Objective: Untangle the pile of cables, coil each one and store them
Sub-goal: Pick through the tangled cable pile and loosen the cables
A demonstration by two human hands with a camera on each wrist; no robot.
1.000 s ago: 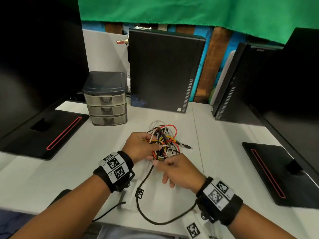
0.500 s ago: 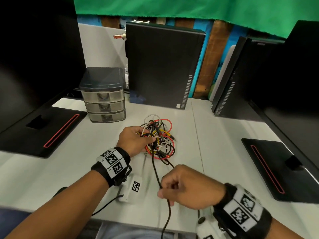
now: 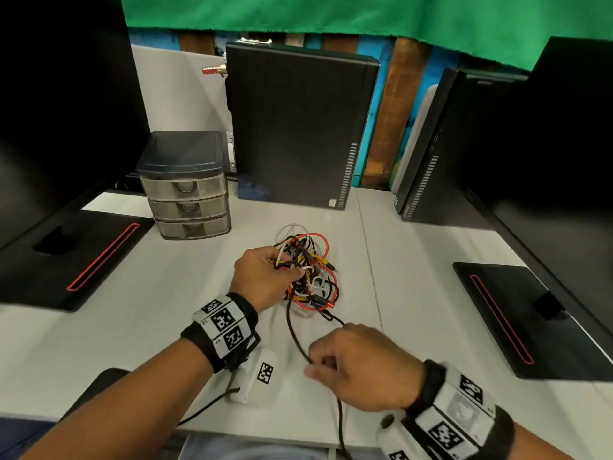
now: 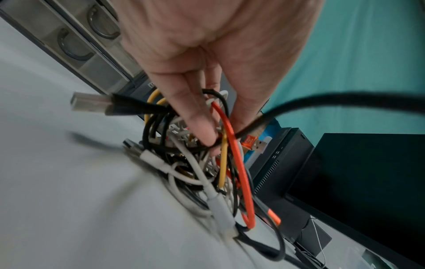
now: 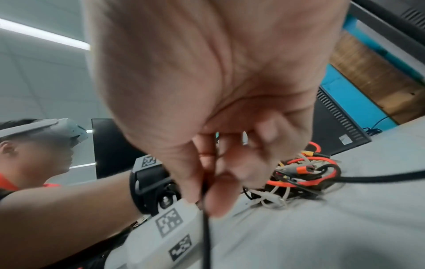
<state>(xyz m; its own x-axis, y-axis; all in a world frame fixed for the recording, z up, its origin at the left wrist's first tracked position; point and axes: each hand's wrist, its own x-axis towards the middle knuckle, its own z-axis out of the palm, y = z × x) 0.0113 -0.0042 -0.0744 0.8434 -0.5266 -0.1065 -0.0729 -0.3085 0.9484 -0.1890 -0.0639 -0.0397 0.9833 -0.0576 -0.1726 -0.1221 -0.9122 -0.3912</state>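
The left hand (image 3: 265, 277) curls its fingers (image 4: 197, 116) into the cable pile (image 3: 310, 270) mid-tabletop (image 3: 132, 327), gripping several strands. The right hand (image 3: 361, 366) pinches a black cable (image 3: 295, 330) running from the pile toward the near edge.

white desk (image 3: 414, 247) under a green cloth (image 3: 365, 14)

black monitors either side, two upright computer cases behind (blue and wood wall between them), small grey drawer unit (image 3: 185, 184).

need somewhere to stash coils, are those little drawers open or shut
Shut: all three fronts of the drawer unit sit flush in the head view.
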